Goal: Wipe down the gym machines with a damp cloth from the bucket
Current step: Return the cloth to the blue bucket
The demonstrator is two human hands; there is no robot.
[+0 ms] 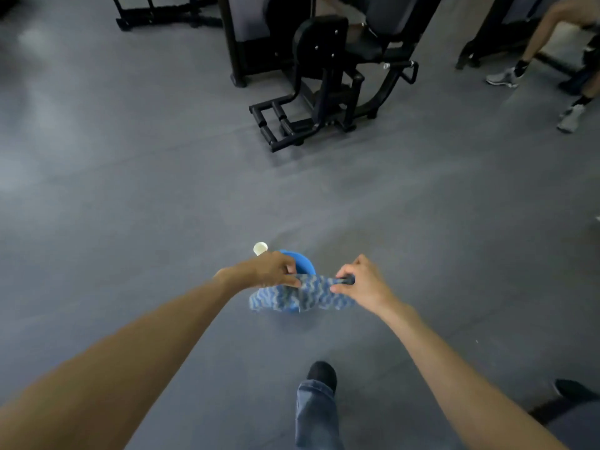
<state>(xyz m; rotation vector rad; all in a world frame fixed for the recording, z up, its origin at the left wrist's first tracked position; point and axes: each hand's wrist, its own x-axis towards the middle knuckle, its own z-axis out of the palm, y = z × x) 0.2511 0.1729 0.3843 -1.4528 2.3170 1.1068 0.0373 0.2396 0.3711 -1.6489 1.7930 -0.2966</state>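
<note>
I hold a blue and grey patterned cloth (298, 297) stretched between both hands above the floor. My left hand (269, 269) pinches its left end and my right hand (360, 282) pinches its right end. Right behind and under the cloth stands a blue bucket (303, 261), mostly hidden by the cloth and my left hand. A black gym machine (324, 79) with a padded seat and foot rollers stands further ahead on the grey floor.
A small white cup (260, 248) sits on the floor beside the bucket. Another person's legs in pale trainers (501, 77) are at the right, by another machine (493, 34). My own foot (321, 375) is below the cloth. More black frames (162, 14) stand at the back left.
</note>
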